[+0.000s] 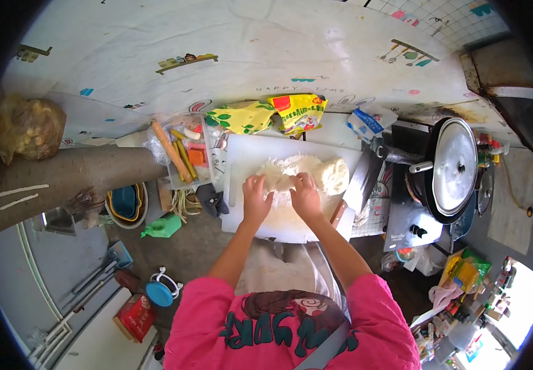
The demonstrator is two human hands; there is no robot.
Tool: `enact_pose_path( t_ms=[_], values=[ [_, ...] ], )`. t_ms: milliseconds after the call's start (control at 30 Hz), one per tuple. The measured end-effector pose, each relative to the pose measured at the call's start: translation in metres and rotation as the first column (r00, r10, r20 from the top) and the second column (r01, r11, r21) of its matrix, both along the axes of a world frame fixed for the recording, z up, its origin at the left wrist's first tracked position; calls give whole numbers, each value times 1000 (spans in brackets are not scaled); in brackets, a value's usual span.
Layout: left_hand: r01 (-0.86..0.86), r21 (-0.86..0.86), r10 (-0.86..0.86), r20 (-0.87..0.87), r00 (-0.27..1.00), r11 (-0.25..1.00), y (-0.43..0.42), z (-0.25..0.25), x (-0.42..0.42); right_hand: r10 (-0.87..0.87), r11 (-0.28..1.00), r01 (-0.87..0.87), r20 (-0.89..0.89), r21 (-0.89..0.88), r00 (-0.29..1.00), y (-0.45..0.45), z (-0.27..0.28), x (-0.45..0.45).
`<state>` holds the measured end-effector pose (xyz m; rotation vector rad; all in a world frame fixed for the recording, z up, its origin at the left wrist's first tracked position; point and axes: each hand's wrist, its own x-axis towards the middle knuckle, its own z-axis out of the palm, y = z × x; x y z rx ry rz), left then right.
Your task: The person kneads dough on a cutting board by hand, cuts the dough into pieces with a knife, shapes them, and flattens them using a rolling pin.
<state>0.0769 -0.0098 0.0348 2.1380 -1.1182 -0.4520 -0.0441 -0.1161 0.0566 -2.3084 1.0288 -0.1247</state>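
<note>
A piece of pale dough (283, 180) lies on a white cutting board (245, 160) dusted with flour. My left hand (256, 196) has its fingers curled over the dough's left end. On the other end sits my right hand (304, 194), gripping it with bent fingers. Just right of that hand, a larger lump of dough (334, 176) rests on the board. A cleaver (363, 179) with a brown wooden handle lies along the board's right edge. The underside of the held dough is hidden.
Left of the board stands a clear bin (203, 179) with rolling pins. Yellow bags (300, 113) line the wall behind. To the right, a lidded pan (454, 166) sits on a stove (408, 216). A thick log-like pipe (94, 179) juts in from the left.
</note>
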Motion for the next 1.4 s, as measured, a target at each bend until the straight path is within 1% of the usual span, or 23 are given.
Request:
enact_pose_path(
  t_ms=[33, 133, 167, 267, 333, 367, 467, 500, 567, 667, 700, 800, 833, 933, 967, 1033, 1067, 1100, 1133, 1200, 1267, 1333, 1400],
  values=[
    [1, -29, -1, 10, 1000, 1000, -3, -1, 2, -47, 999, 47, -5, -2, 999, -2, 3, 2],
    [84, -4, -84, -30, 996, 996, -18, -13, 6, -41, 997, 45, -65, 56, 997, 0, 0, 16],
    [136, 12, -136, 3, 991, 991, -18, -17, 6, -2, 986, 15, -79, 164, 997, 0, 0, 18],
    [260, 41, -263, 73, 962, 965, -13, -14, 6, 193, 981, -195, -72, -22, 979, 9, -33, 1],
    [304, 29, -306, 86, 948, 952, 10, -10, -2, 306, 944, -314, -82, -100, 948, 10, -30, -17],
    [252, 31, -254, 102, 962, 967, 21, -8, -10, 361, 919, -370, -91, -136, 928, 11, -29, -25],
    [127, 40, -130, 75, 989, 991, 36, 0, -18, 104, 992, -100, -54, 75, 993, 8, -3, -32],
    [130, 22, -131, 60, 990, 991, 35, -6, -15, 85, 979, -63, -110, 195, 990, 2, 5, -28],
    [133, -10, -133, 30, 991, 991, 28, -24, -7, 44, 984, -33, -57, 177, 997, 0, -10, -25],
    [17, -69, -22, -74, 997, 997, -4, 1, 2, 5, 993, -14, 79, 114, 997, -3, -18, -9],
    [17, -39, -19, -70, 997, 999, -12, 1, 6, -4, 996, -8, 133, 89, 991, -4, -19, -3],
    [138, 127, -136, -24, 990, 982, -21, -6, 10, -63, 998, 58, 187, 30, 980, 0, -22, 14],
    [141, 113, -140, -12, 990, 984, -20, -5, 8, -117, 991, 104, 182, 79, 976, 4, -16, 18],
    [142, 29, -141, -17, 990, 990, -13, -7, 8, -39, 992, 27, 96, 126, 995, 8, -15, 13],
    [106, -2, -106, 8, 994, 994, -6, -8, 7, -5, 989, -9, 97, 148, 995, 9, -20, 7],
    [31, -66, -28, 54, 998, 997, 9, -4, 2, -62, 989, 41, 146, 143, 987, 21, -16, -7],
    [55, -72, -52, 47, 998, 996, 17, -3, 0, -85, 988, 62, 170, 140, 982, 28, -13, -16],
    [77, -77, -74, 41, 996, 994, 24, -2, -2, -94, 979, 66, 143, 192, 985, 34, -12, -27],
    [100, -80, -98, 33, 995, 992, 32, -2, -6, -76, 980, 55, 106, 189, 991, 38, -11, -37],
    [100, -50, -102, -45, 994, 994, 44, -11, -17, -48, 982, 41, 30, 185, 998, 46, -9, -54],
    [114, -23, -116, -93, 989, 993, 54, -15, -26, -58, 988, 45, 87, 145, 994, 45, -13, -60],
    [106, -49, -111, -107, 988, 993, 55, -9, -32, -74, 989, 57, 128, 134, 989, 42, -23, -60],
    [118, -100, -129, -111, 985, 988, 55, -10, -38, -117, 969, 95, 82, 228, 990, 35, -26, -58]
  ],
)
